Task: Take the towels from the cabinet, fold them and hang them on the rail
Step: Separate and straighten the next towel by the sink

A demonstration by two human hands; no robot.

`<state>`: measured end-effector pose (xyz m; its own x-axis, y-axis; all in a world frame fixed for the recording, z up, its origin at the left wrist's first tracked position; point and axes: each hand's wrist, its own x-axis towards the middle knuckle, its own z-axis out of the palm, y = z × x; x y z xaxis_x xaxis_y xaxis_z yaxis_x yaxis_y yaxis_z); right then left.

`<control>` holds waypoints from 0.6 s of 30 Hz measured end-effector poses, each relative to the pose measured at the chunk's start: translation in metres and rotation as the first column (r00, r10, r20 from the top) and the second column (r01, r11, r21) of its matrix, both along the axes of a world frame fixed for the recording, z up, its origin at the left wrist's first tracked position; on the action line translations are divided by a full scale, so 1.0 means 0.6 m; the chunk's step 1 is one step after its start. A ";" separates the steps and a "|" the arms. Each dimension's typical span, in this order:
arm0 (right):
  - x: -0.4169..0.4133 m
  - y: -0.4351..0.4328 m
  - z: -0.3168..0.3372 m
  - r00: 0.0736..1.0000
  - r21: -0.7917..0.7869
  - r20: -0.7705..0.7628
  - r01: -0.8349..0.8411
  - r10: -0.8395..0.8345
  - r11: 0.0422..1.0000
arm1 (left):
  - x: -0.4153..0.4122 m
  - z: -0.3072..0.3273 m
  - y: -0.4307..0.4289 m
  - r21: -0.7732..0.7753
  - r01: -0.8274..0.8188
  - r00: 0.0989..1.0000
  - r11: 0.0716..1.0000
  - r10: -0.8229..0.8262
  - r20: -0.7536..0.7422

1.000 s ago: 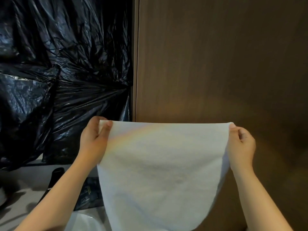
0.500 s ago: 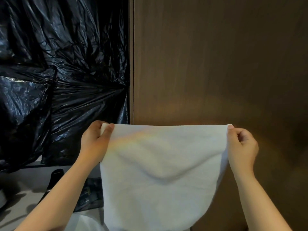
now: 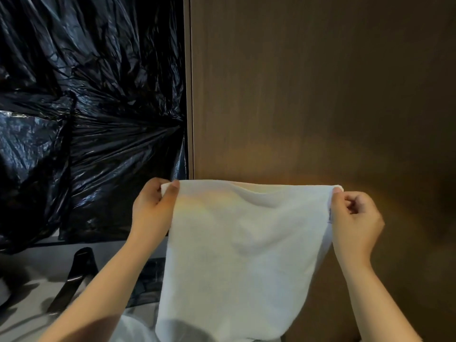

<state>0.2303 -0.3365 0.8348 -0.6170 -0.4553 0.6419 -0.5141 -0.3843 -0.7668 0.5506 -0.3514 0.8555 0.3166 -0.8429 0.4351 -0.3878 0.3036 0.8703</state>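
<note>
A white towel [image 3: 241, 255] hangs spread out in front of me, held up by its two top corners. My left hand [image 3: 153, 211] pinches the upper left corner between thumb and fingers. My right hand [image 3: 355, 220] pinches the upper right corner, its fingers curled. The top edge sags a little in the middle. The towel's lower end runs out of the frame at the bottom. No rail is in view.
A brown wooden cabinet door [image 3: 320, 95] fills the right side, right behind the towel. Crumpled black plastic sheeting [image 3: 86, 107] covers the left. Below it lies a grey counter [image 3: 29, 292] with a black faucet [image 3: 76, 275] and a white basin rim [image 3: 138, 329].
The two hands have come slightly closer together, so the taut top edge now sags in the middle. The towel stays held at the same height.
</note>
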 end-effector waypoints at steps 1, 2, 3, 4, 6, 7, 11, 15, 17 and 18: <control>0.008 0.008 0.000 1.000 -0.023 0.020 -0.015 0.015 1.000 | -0.006 0.000 0.011 -0.006 0.018 1.000 1.000 -0.018 -0.020; 0.017 0.016 -0.001 0.999 -0.039 0.040 -0.035 0.037 0.999 | -0.012 0.000 0.021 -0.009 0.031 0.999 0.999 -0.031 -0.030; 0.028 0.025 -0.003 0.996 -0.045 0.062 -0.061 0.064 0.997 | -0.019 -0.001 0.030 -0.005 0.041 0.999 0.999 -0.041 -0.030; 0.039 0.034 -0.005 0.992 -0.044 0.086 -0.091 0.095 0.995 | -0.025 -0.002 0.038 0.005 0.053 0.998 0.999 -0.053 -0.028; 0.063 0.053 -0.010 0.978 -0.051 0.136 -0.155 0.160 0.987 | -0.038 -0.004 0.051 0.025 0.091 0.995 0.996 -0.090 -0.053; 0.076 0.062 -0.013 0.966 -0.060 0.163 -0.192 0.199 0.980 | -0.045 -0.006 0.058 0.028 0.117 0.990 0.993 -0.114 -0.082; 0.129 0.090 -0.019 0.890 -0.066 0.258 -0.372 0.376 0.926 | -0.072 -0.014 0.078 0.028 0.240 0.948 0.970 -0.228 -0.223; 0.168 0.107 -0.026 0.796 -0.019 0.303 -0.544 0.523 0.839 | -0.089 -0.023 0.102 0.018 0.377 0.875 0.926 -0.350 -0.335; 0.182 0.115 -0.029 0.766 0.000 0.306 -0.594 0.566 0.804 | -0.093 -0.027 0.114 0.002 0.422 0.854 0.907 -0.397 -0.335; 0.188 0.118 -0.032 0.747 0.001 0.319 -0.616 0.584 0.788 | -0.095 -0.030 0.119 -0.005 0.439 0.844 0.898 -0.415 -0.340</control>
